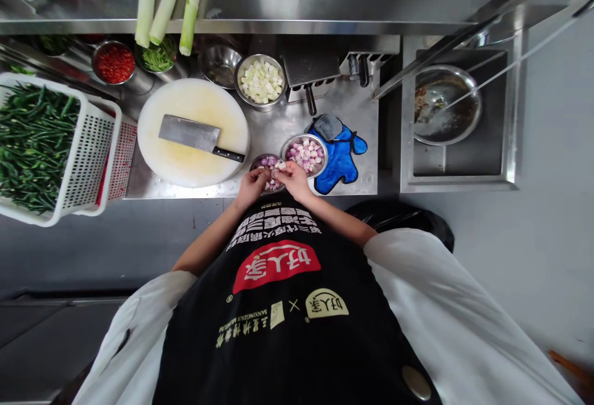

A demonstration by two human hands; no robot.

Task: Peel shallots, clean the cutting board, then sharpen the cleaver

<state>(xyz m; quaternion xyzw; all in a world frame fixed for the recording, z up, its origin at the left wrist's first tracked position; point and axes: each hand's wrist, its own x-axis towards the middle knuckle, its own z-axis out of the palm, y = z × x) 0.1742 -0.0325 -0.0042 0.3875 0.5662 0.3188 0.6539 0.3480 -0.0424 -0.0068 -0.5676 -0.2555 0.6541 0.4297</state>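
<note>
My left hand (pixel 254 183) and my right hand (pixel 293 178) meet over a metal bowl of purple-white shallots (pixel 269 162) at the counter's front edge. The fingers of both are pinched close together. A small pale piece, perhaps a shallot, shows at my right fingertips; whatever lies between my left fingers is too small to make out. Just behind and to the right, touching or nearly touching the first, stands a second metal bowl with pale and purple shallots (pixel 306 155). My right hand overlaps its front rim.
A cleaver (pixel 190 132) lies on a round white board (pixel 162 104) at left. Baskets of green chilies (pixel 37 145) stand farther left. Behind are a bowl of white cubes (pixel 262 81) and a knife rack (pixel 371 61). A blue cloth (pixel 336 160) and a sink (pixel 509 145) are right.
</note>
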